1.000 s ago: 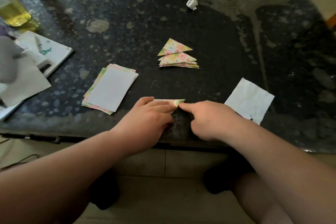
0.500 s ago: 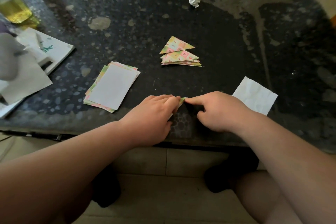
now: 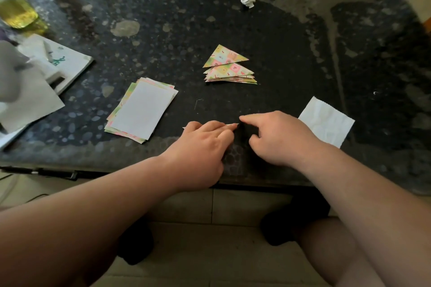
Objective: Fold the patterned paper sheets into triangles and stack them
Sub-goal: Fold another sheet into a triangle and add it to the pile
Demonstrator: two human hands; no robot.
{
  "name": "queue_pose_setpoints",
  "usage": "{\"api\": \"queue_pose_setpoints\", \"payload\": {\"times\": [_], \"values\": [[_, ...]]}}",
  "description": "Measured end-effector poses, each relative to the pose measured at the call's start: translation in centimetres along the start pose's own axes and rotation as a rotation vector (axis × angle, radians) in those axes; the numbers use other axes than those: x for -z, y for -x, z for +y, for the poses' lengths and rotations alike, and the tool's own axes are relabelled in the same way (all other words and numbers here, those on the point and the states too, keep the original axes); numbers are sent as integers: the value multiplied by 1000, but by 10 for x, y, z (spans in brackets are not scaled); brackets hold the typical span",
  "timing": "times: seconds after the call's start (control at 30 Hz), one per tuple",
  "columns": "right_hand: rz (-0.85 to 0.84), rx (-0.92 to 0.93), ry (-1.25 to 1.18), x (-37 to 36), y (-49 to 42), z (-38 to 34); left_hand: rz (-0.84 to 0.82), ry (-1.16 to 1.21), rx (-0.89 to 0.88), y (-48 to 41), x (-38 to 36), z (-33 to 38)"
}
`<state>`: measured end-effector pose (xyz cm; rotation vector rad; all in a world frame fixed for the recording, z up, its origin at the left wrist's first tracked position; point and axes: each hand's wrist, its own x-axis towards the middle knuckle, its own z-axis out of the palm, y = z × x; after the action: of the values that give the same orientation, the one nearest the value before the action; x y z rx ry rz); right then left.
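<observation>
Sheet (image 3: 232, 125), folded, under flat left hand (image 3: 205, 144); right hand (image 3: 277, 137) forefinger straight at its tip, rest curled. Booklet (image 3: 70, 60): green print unreadable.

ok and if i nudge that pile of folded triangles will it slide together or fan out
Probably fans out: the folded triangles are loosely stacked, the top one already offset. Thin paper, so likely light and easy to slide on the smooth table.
</observation>
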<state>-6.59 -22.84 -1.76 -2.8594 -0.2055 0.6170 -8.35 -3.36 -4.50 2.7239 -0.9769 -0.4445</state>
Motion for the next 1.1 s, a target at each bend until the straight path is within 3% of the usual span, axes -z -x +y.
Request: {"api": "queue_pose_setpoints", "payload": {"times": [0.37,0.63,0.77,0.87,0.97,1.1], "values": [[-192,-31,212,-1,14,-27,-13,39,-17,10,0,3],[-175,-173,342,-3,12,-43,-80,-53,8,32,-9,9],[-57,-263,196,11,1,-39,-103,-83,-26,37,-12,13],[59,-90,33,8,-12,-37,-150,-80,-46,39,-8,13],[-28,-71,-6,3,-26,-44,-147,23,-17,32,2,7],[-141,-162,-68,7,-38,-44,55,226,164,19,12,-13]]}}
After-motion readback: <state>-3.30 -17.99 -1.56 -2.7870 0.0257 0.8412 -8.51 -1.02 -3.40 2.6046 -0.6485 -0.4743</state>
